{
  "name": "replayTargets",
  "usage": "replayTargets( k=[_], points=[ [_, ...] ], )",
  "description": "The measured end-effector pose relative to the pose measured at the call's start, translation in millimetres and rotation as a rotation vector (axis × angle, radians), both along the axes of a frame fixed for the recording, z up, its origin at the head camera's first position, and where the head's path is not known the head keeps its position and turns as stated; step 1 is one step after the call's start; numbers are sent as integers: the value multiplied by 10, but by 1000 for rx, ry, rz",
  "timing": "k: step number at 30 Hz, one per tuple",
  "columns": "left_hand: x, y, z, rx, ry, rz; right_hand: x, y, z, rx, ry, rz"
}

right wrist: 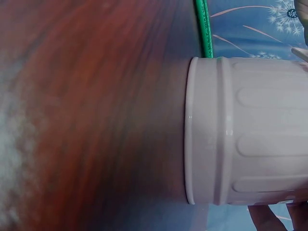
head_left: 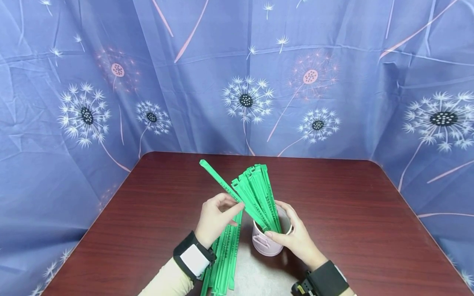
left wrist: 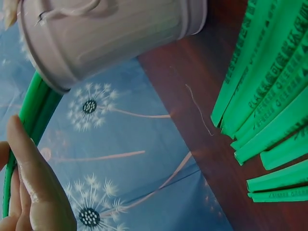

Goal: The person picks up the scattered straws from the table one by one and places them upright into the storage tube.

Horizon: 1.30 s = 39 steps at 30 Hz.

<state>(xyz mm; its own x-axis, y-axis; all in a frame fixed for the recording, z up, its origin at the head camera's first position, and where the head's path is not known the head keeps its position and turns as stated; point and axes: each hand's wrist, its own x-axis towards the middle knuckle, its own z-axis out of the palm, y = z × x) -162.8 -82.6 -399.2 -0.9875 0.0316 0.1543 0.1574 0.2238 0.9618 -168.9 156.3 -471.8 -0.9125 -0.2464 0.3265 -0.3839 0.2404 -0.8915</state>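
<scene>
Between its thumb and fingers, my left hand pinches one long, slim green packet with dark print. The packet slants over the mouth of a pale pink pail, its lower end beside a fanned bunch of similar green packets standing in there. My right hand grips the pail on its right side, thumb at the rim. More green packets lie in a pile on the table, left of the pail and partly under my left forearm. In the right wrist view, the pail's ribbed wall fills the right half.
The dark red-brown wooden table has a pale glare patch near its front. A blue cloth with dandelion prints hangs behind it and along both sides. Both wrists wear black straps.
</scene>
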Motion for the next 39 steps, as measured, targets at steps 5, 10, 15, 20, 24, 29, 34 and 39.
replayTargets(
  k=[5,10,15,20,24,29,34,39],
  points=[
    [19,80,-51,-116,42,-31,2,-3,7,4,2,-3],
    [43,130,-96,-198,44,-56,0,-9,3,6,-4,-6],
    [53,140,-105,-254,56,-70,-1,-6,2,10,2,-4],
    [59,109,-86,-251,38,-88,4,-9,-3,2,-9,-2],
    [58,60,-71,-281,18,-101,0,-11,-8,-6,8,3],
    [23,-38,-96,-406,37,-92,0,-1,-7,-2,11,0],
    [-39,-182,-182,-624,39,-37,5,-1,6,-2,-5,-1],
    [-85,-304,-317,-849,-9,53,6,-3,4,-1,-6,-2]
  ],
)
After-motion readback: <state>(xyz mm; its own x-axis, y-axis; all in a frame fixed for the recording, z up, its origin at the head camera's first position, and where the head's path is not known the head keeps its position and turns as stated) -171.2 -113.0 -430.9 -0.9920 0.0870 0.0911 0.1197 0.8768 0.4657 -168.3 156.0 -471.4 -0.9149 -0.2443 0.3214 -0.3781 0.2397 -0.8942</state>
